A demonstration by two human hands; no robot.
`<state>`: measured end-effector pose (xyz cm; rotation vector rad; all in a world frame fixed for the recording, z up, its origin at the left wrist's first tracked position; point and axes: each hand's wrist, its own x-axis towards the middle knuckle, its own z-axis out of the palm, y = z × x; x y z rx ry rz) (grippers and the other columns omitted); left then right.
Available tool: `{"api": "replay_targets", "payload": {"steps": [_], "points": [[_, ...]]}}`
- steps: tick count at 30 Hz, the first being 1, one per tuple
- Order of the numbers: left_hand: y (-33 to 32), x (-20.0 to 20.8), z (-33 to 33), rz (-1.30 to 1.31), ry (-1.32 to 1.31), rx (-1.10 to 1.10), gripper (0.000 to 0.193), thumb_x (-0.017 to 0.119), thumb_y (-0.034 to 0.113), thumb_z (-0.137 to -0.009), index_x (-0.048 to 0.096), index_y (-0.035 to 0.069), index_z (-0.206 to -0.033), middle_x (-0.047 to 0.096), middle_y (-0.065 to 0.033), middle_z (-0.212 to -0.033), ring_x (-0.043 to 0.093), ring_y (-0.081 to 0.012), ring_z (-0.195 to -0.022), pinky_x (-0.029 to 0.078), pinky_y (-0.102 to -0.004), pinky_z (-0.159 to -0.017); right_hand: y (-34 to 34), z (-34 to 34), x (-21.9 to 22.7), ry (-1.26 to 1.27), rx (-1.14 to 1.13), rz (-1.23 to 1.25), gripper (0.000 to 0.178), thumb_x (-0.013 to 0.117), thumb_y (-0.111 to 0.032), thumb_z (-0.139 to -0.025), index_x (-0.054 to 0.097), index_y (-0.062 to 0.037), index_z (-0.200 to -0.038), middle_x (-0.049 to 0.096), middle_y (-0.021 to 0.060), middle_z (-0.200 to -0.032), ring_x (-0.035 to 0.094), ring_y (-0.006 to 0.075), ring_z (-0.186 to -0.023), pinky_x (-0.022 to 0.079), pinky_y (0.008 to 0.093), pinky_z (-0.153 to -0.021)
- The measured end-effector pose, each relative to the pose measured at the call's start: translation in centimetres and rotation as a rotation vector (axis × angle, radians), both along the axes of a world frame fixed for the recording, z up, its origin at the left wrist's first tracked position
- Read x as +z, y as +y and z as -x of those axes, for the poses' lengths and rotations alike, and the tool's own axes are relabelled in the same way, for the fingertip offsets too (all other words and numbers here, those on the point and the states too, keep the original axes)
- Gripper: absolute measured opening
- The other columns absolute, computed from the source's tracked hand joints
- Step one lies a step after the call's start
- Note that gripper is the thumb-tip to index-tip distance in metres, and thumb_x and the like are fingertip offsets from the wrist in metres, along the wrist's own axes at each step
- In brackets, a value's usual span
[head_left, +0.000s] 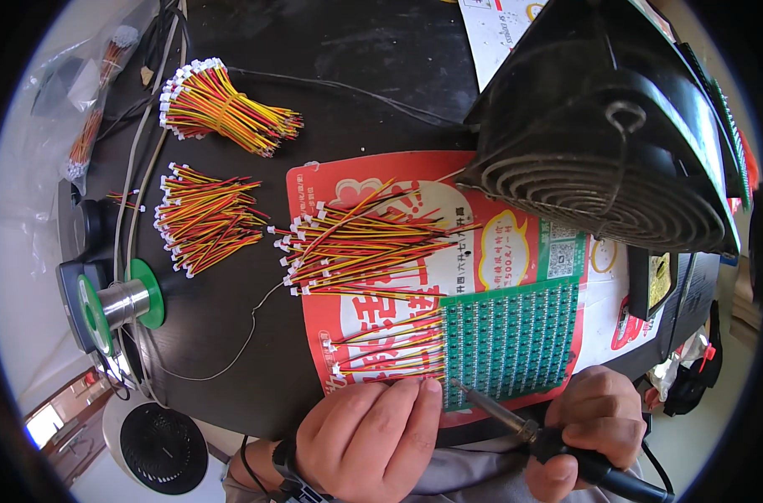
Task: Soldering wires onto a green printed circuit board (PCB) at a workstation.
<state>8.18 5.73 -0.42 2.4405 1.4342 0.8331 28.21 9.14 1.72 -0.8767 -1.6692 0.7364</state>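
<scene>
Hands, two of them, work at the lower edge of one green circuit-board panel [511, 344], which lies on one red-and-white printed sheet [323, 189] on the dark table [214, 335]. The right hand [595, 419] is closed around one soldering iron [524, 429], its tip at the panel's lower left corner. The left hand [369, 440] has its fingers drawn together beside that corner, fingertips near the wire ends; whether they pinch a wire cannot be told. Red, black and yellow wires with white connectors come in four groups: one row of leads [390, 369] reaching the panel's left edge, one loose pile [356, 251] above it on the sheet, a second loose pile [210, 220] on the table, and one tied bundle [235, 109] farthest up. Single wires overlap too much to count. One green-flanged spool [126, 302] of solder stands at the left, and one black housing with a round wire grille [599, 109] looms over the panel's upper right. As for writing, the sheet bears large red characters, smaller black characters, a yellow bubble with red lettering and, on a green strip, square codes; the panel's repeated white markings are too small to read.
</scene>
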Motion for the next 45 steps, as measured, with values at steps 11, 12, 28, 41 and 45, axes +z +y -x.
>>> {"api": "replay_targets", "payload": {"steps": [11, 12, 28, 41, 45], "points": [[0.9, -0.2, -0.2, -0.215, -0.099, 0.023, 0.014, 0.071, 0.002, -0.073, 0.069, 0.001, -0.087, 0.062, -0.0092, -0.084, 0.061, -0.0233, -0.072, 0.051, -0.0301, -0.057, -1.9, 0.8, -1.0, -0.166, -0.255, 0.042, 0.039, 0.069, -0.041, -0.083, 0.048, -0.0090, -0.079, 0.042, -0.0012, -0.055, 0.043, 0.0101, -0.043, 0.032, 0.0219, -0.039], [1.0, -0.3, -0.1, -0.213, -0.098, 0.024, 0.014, 0.071, 0.002, -0.073, 0.069, 0.001, -0.087, 0.062, -0.0092, -0.084, 0.061, -0.0233, -0.072, 0.051, -0.0301, -0.057, -1.9, 0.8, -1.0, -0.165, -0.253, 0.044, 0.039, 0.069, -0.041, -0.083, 0.048, -0.0090, -0.079, 0.042, -0.0012, -0.055, 0.043, 0.0101, -0.043, 0.032, 0.0219, -0.039], [0.1, 0.5, 0.1, 0.040, -0.024, 0.041, 0.015, 0.071, 0.004, -0.071, 0.072, 0.002, -0.086, 0.059, -0.0051, -0.080, 0.057, -0.0180, -0.072, 0.053, -0.0290, -0.058, -1.7, 0.4, -1.0, -0.184, -0.155, 0.049, 0.036, 0.069, -0.038, -0.082, 0.049, -0.0086, -0.080, 0.043, -0.0011, -0.056, 0.044, 0.0099, -0.043, 0.034, 0.0222, -0.040], [0.6, 0.9, 0.1, 0.084, -0.043, 0.008, 0.016, 0.070, 0.002, -0.070, 0.071, -0.001, -0.086, 0.060, -0.0057, -0.076, 0.057, -0.0181, -0.069, 0.052, -0.0286, -0.057, -0.2, -0.1, 0.3, -0.021, 0.017, 0.049, 0.027, 0.068, -0.015, -0.082, 0.049, 0.0037, -0.078, 0.046, 0.0079, -0.055, 0.045, 0.0161, -0.044, 0.036, 0.0281, -0.038], [0.8, -0.8, -0.1, -0.231, -0.089, -0.001, 0.017, 0.073, 0.001, -0.071, 0.069, 0.000, -0.087, 0.061, -0.0101, -0.084, 0.061, -0.0246, -0.074, 0.051, -0.0312, -0.058, -0.1, -0.1, 0.3, -0.029, 0.036, 0.042, 0.027, 0.068, -0.016, -0.082, 0.050, 0.0040, -0.078, 0.046, 0.0083, -0.055, 0.045, 0.0160, -0.044, 0.036, 0.0281, -0.038]]}}
